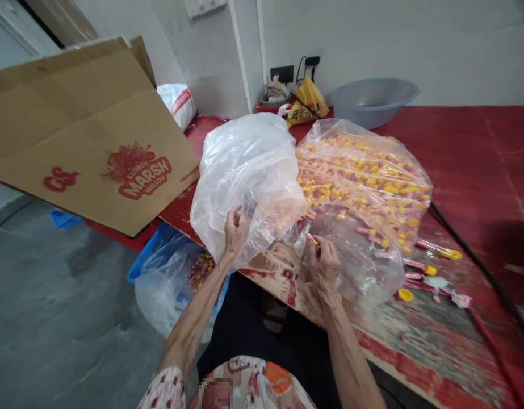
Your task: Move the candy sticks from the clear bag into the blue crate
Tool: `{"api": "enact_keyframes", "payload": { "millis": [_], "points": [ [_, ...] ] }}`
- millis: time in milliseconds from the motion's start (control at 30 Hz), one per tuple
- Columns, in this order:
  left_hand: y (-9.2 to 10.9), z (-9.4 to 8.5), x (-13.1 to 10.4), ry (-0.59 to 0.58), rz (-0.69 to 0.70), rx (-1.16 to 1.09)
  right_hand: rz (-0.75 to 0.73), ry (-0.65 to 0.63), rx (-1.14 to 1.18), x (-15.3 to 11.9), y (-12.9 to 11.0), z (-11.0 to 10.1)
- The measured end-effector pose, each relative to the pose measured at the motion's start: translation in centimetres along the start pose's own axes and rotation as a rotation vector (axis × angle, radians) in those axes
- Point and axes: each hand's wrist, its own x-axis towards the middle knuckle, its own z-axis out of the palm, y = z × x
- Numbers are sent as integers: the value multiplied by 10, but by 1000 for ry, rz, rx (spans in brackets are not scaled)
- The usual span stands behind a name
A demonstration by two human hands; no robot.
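On the worn red table stands a cloudy white plastic bag, with my left hand at its front. The fingers of that hand are curled together against the plastic, and what they pinch is too small to name. My right hand pinches a small pink tube with a yellow cap in front of a clear bag. Many pink pieces with yellow caps fill the clear bag, and its loose mouth spreads toward the table's front edge.
A large cardboard box leans at the left. Below it sits a blue crate with a plastic bag. Behind are a grey basin and a yellow bag. Loose tubes, a yellow cap and a black cable lie right.
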Motion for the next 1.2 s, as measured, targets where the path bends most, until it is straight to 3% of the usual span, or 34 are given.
{"api": "enact_keyframes", "payload": {
  "millis": [200,333,467,567,733,867,967,1100,1200],
  "points": [
    [27,26,-43,-126,-198,-392,114,-124,156,8,-9,-6],
    [28,45,-58,-242,-258,-409,306,-296,423,12,-21,-14],
    [27,55,-69,-494,-212,-367,352,-417,565,11,-23,-13],
    [27,58,-72,-581,-122,-302,343,-364,634,13,-15,-7],
    [27,64,-71,-554,201,-46,252,-349,505,15,-3,-5],
    [31,78,-74,-615,517,221,92,-136,316,12,0,-6],
    [35,91,-75,-704,648,381,139,0,224,10,8,-5],
    [42,100,-63,-797,666,362,207,85,192,11,19,-4],
    [47,94,-51,-844,492,218,216,83,201,13,22,-2]
  ]
}}
